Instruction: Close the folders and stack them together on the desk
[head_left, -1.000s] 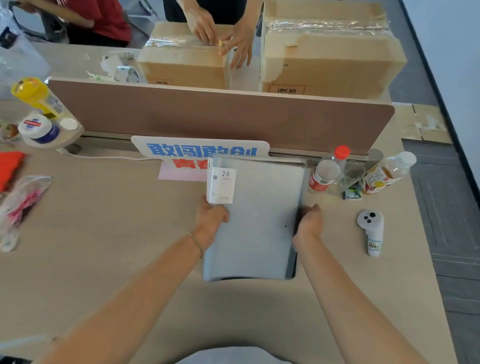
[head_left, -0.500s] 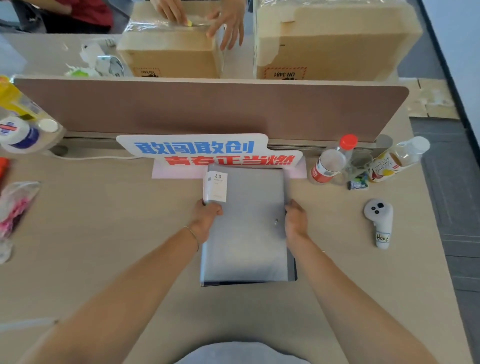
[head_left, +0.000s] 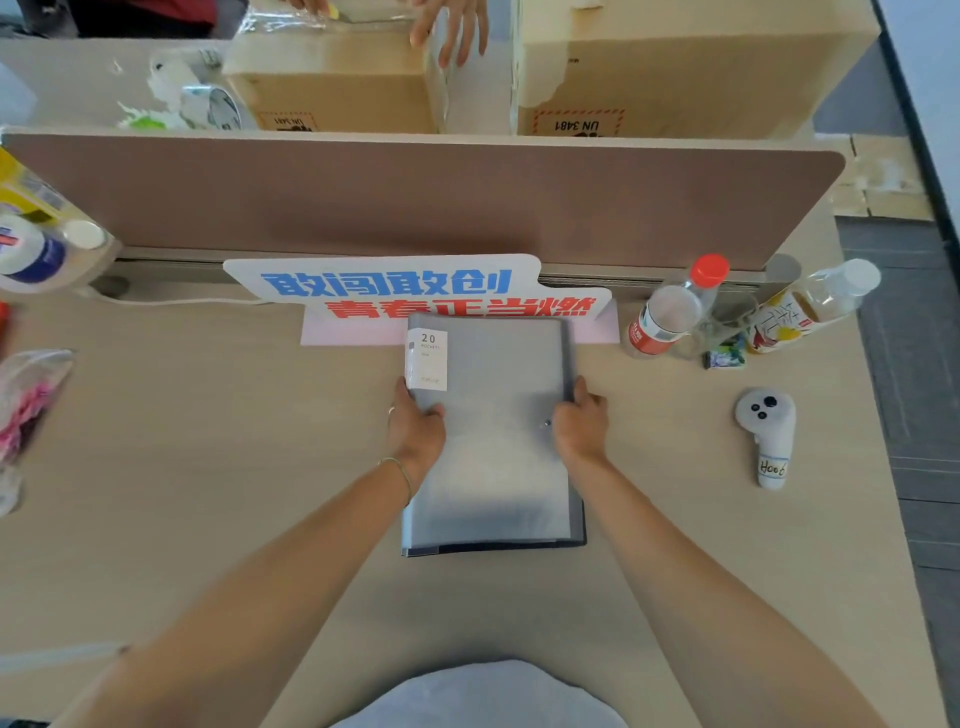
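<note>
Head view: closed grey folders (head_left: 493, 441) flat between left hand (head_left: 415, 431) and right hand (head_left: 579, 423), both gripping their side edges

Divider (head_left: 467, 202): brown panel standing across the desk's far edge.
Sign (head_left: 415, 293): white cut-out with blue and red characters, lying flat at the divider's foot.
Pink sheet (head_left: 348, 330): under the sign, its edge showing.
Bottles: red-capped bottle (head_left: 670, 312) and white-capped bottle (head_left: 810, 306), both tipped over near the divider, right side.
Controller (head_left: 766, 436): white, right of centre, with a handwritten label on the handle.
Boxes: small box (head_left: 337, 78) and big box (head_left: 675, 67) beyond the divider.
Bag (head_left: 26, 405): clear plastic with pink contents, left edge.
Cable (head_left: 182, 300): white, along the divider's base.
</note>
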